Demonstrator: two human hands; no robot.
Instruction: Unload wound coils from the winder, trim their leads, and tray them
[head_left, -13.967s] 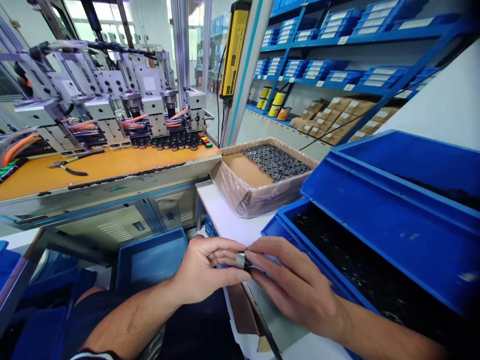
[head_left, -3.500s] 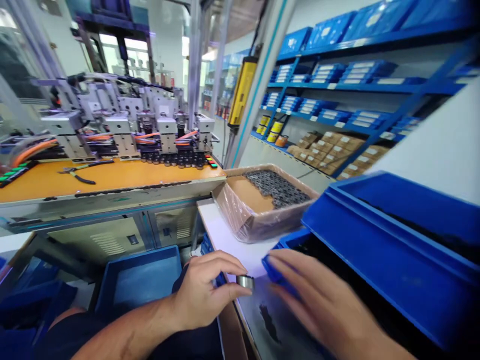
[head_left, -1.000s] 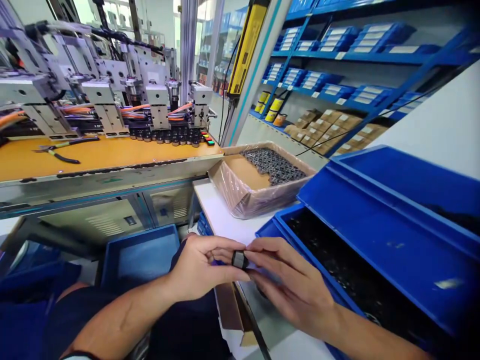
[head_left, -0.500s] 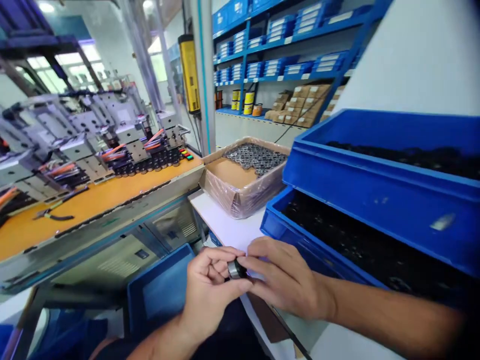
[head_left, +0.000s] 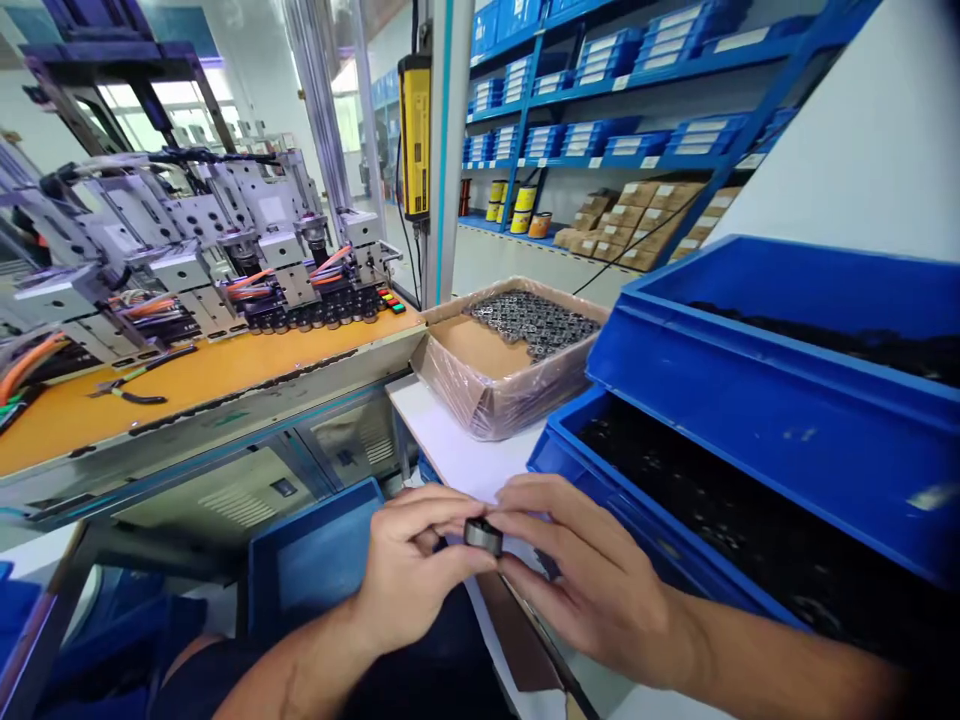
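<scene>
In the head view, the left hand [head_left: 420,560] is clamped on a small round part [head_left: 482,537], dark at the top with a grey metal band, between thumb and fingers. The right hand [head_left: 592,575] meets it from the other side, fingertips at the part's near edge; whether they grip it or merely touch it, I cannot tell. The two hands are together around the part, above the front edge of a white table [head_left: 480,455].

On that table, beyond the hands, sits a plastic-wrapped carton [head_left: 495,405], its far side filled with rows of dark and metallic pieces [head_left: 536,318] and its near left part bare cardboard. To the right, an upper blue bin [head_left: 765,400] overhangs a lower blue bin [head_left: 600,490] and hides some of the black contents (too dark to make out singly). The right hand and forearm cover part of the lower bin's near side.

To the left, an orange bench top [head_left: 240,375] bears pliers [head_left: 142,375], a machine [head_left: 187,270] with orange tubing and a cluster of dark round pieces [head_left: 330,315] at its foot. A metal post [head_left: 448,180] with a yellow unit [head_left: 415,140] beside it stands before the blue shelving [head_left: 585,170]. Below the bench, a blue tray [head_left: 322,545] is partly hidden by the left arm.
</scene>
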